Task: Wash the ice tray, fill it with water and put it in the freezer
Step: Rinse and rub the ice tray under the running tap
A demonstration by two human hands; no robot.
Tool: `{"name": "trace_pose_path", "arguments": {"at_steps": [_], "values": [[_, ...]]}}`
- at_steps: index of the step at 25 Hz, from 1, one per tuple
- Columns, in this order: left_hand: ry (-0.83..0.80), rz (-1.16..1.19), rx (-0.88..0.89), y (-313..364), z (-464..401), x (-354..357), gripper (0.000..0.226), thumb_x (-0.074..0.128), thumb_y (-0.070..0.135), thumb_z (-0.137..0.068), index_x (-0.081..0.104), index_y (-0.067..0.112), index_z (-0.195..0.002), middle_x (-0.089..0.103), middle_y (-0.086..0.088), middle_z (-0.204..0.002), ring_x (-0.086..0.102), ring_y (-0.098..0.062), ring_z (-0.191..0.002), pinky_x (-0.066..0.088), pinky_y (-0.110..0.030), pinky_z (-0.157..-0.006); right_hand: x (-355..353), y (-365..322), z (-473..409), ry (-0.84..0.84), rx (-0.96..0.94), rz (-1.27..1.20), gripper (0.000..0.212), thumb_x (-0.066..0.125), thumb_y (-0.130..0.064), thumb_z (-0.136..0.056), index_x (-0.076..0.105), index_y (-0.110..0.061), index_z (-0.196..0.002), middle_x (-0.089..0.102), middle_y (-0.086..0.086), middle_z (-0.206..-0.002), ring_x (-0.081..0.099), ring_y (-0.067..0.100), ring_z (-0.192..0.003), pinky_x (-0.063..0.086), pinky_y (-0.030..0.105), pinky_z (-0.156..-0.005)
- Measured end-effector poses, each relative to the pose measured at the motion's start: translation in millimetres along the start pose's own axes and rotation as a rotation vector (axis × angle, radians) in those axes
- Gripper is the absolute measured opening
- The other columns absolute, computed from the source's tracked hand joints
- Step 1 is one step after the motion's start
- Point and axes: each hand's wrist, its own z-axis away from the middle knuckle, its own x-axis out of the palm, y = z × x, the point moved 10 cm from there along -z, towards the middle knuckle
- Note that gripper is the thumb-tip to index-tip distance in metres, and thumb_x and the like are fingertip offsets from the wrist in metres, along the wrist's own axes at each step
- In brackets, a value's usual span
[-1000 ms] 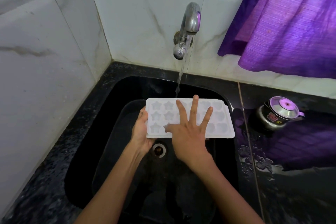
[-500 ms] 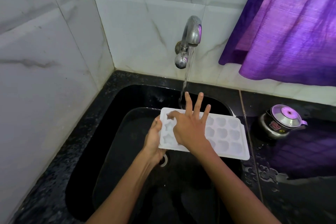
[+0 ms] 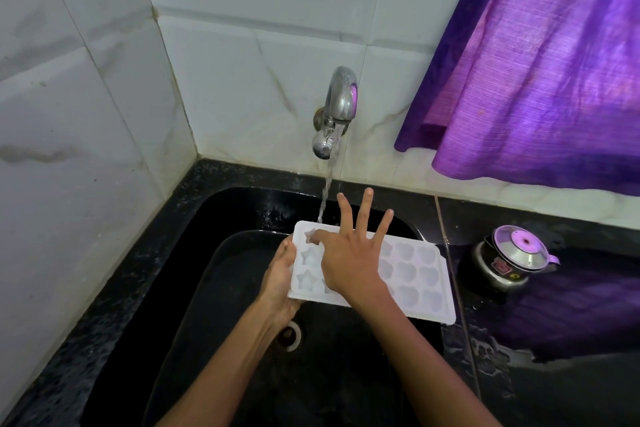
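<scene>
Shifted left since earlier: ice tray (image 3: 412,274) over sink (image 3: 221,218), corner under tap (image 3: 341,104) stream. Left hand (image 3: 278,282) clamps short edge; right hand (image 3: 349,263) splayed, forefinger rubbing a cell. Light, stiff, wet-slick; grip rims

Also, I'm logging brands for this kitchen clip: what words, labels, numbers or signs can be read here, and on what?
No text can be read.
Small steel pot with lid: a red label and a small yellow mark on its side, both too small and blurred to read.
Ice tray, tap, purple curtain, sink and wall tiles: no writing visible.
</scene>
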Motion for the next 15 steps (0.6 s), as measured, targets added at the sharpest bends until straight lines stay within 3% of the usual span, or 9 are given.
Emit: {"name": "trace_pose_path", "arguments": {"at_steps": [4, 10, 15], "values": [[-0.005, 0.020, -0.027, -6, -1, 2, 0.030, 0.038, 0.034, -0.101, 0.063, 0.018, -0.105, 0.076, -0.006, -0.084, 0.073, -0.022, -0.073, 0.058, -0.039, -0.068, 5, 7, -10, -0.083, 0.003, -0.073, 0.051, 0.054, -0.006, -0.086, 0.058, -0.047, -0.117, -0.021, 0.010, -0.157, -0.047, 0.043, -0.125, -0.034, 0.063, -0.090], [-0.029, 0.040, 0.001, -4, -6, 9, 0.027, 0.038, 0.031, -0.101, 0.062, 0.020, -0.100, 0.076, -0.005, -0.083, 0.073, -0.021, -0.073, 0.060, -0.037, -0.063, 8, 11, -8, -0.065, 0.030, -0.016, 0.063, 0.054, -0.004, -0.082, 0.052, -0.051, -0.124, -0.023, 0.010, -0.157, -0.058, 0.040, -0.109, -0.041, 0.063, -0.080], [-0.021, 0.031, -0.005, -5, -7, 7, 0.028, 0.038, 0.033, -0.100, 0.063, 0.020, -0.101, 0.076, -0.005, -0.084, 0.073, -0.022, -0.073, 0.060, -0.035, -0.057, 12, 21, -15, -0.116, 0.064, 0.018, 0.060, 0.053, -0.007, -0.086, 0.049, -0.051, -0.127, -0.029, 0.013, -0.154, -0.045, 0.048, -0.125, -0.030, 0.068, -0.088]]}}
